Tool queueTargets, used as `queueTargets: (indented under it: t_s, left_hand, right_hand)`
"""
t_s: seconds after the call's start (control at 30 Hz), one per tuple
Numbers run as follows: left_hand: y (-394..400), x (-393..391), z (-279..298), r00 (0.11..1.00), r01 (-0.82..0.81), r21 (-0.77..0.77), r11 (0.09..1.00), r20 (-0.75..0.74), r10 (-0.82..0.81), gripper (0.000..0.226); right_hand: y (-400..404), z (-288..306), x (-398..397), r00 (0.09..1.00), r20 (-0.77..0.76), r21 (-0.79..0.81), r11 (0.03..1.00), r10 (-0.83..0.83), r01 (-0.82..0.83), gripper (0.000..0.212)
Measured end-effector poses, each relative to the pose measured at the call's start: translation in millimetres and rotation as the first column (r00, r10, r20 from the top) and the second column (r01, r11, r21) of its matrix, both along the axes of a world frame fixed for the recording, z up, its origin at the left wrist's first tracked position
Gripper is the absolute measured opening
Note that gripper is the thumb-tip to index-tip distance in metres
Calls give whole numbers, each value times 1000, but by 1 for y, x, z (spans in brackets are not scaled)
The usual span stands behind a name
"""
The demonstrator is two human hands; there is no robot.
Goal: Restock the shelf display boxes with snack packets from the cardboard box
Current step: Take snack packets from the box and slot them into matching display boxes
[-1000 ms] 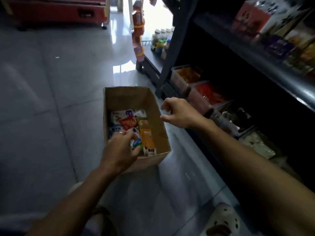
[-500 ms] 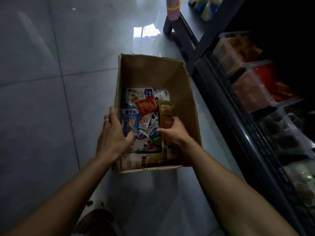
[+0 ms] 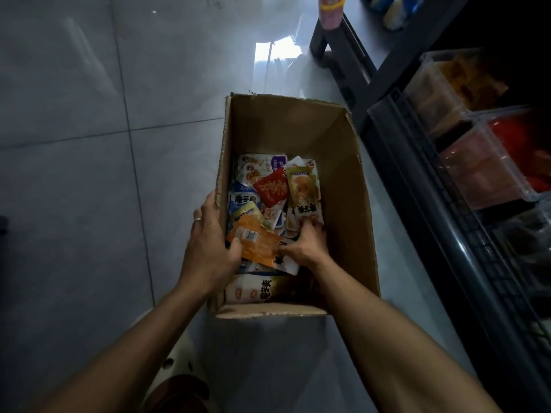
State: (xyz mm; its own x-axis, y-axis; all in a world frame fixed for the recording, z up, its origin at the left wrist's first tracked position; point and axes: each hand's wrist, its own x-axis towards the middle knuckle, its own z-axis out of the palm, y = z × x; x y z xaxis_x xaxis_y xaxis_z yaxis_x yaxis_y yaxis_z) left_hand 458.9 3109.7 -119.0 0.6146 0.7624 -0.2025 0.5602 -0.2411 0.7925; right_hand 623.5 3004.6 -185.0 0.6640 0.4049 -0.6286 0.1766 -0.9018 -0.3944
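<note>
While sorting inside the cardboard box [image 3: 351,186] on the floor, left of the shelf display boxes [image 3: 489,174]: left hand [image 3: 208,248] pinching an orange snack packet [image 3: 256,242] by thumb, lifted clear for picking; right hand [image 3: 307,245] curled onto white packets [image 3: 307,213] beneath, likely gathering more.

The cardboard box [image 3: 343,174] is matt brown corrugated board, ragged at its rims; the snack packets [image 3: 268,186] inside are glossy printed foil. The floor tiles [image 3: 89,144] look smooth and shiny; the display boxes [image 3: 477,162] are clear plastic.
</note>
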Motion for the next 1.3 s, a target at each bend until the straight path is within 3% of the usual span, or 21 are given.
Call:
queueTargets:
  t_s: [0.1,0.3,0.4,0.47,0.7,0.87,0.97,1.13,1.3]
  left_hand:
    - [0,0,0,1000,-1,11,1000,1,1,90]
    - [-1,1,2,1000,-11,-1,1000,13,11,88]
    - [0,2,0,1000,-17,-1,1000,7,17,87]
    - [0,2,-1,1000,-20,7,1000,0,20,86]
    - [-1,3,1,1000,-21,33,999,-13,22,84]
    - [0,3,-1,1000,-23,25,999,6,23,82]
    - [0,3,-1,1000,-20,35,999,1,20,83]
    - [1,3,-3,1000,-9,49,999,-7,9,83]
    - [2,2,-3,1000,6,86,996,-18,-5,84]
  right_hand:
    - [1,-3,1,998,-44,41,998,46,-44,113]
    - [0,-6,5,975,13,53,973,223,-224,93]
    - [4,-6,0,956,-48,97,954,290,-285,74]
    - [7,-7,-2,946,-72,116,945,316,-306,72]
    - [7,1,-2,861,-303,67,911,408,-408,45]
    - [5,6,-2,800,-318,85,856,508,-510,61]
    - [2,5,0,785,-298,102,836,543,-539,58]
    - [-4,25,16,941,-183,334,918,284,-212,52]
    - [-14,61,28,977,-207,505,852,-40,142,44]
